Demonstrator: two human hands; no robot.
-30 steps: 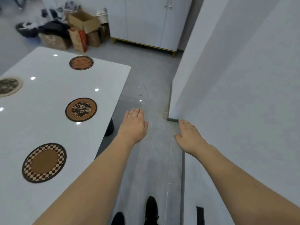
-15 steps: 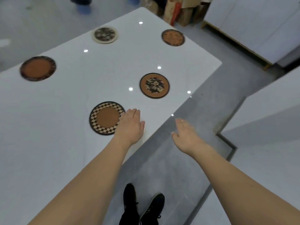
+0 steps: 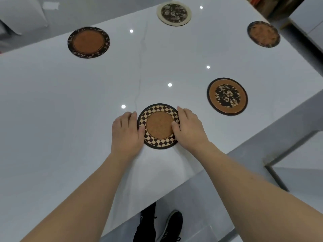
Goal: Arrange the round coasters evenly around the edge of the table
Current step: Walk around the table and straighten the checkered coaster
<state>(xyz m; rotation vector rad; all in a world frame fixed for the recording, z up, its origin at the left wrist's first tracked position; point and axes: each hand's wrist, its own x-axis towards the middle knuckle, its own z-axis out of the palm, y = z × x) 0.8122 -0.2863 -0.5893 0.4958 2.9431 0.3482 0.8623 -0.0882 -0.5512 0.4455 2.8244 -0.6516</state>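
Observation:
A checkered-rim round coaster (image 3: pixel 159 125) lies flat on the white table (image 3: pixel 70 110) near its front edge. My left hand (image 3: pixel 126 132) presses on its left rim and my right hand (image 3: pixel 187 128) on its right rim, thumbs on top. Further right lies a brown coaster with a dark floral middle (image 3: pixel 227 96). At the far right corner sits a dark-rimmed brown coaster (image 3: pixel 263 34). A cream-rimmed floral coaster (image 3: pixel 174 13) lies at the far edge, and a leaf-rimmed brown coaster (image 3: pixel 88 42) at the far left.
Grey tiled floor (image 3: pixel 201 203) runs along the table's front-right edge, with my black shoes (image 3: pixel 172 226) on it. A white wall corner (image 3: pixel 297 172) stands at the right. Cardboard boxes (image 3: pixel 272 4) show at the top right.
My view has turned from the floor and wall onto the table. Both hands moved from above the floor to the checkered coaster and now touch its two sides.

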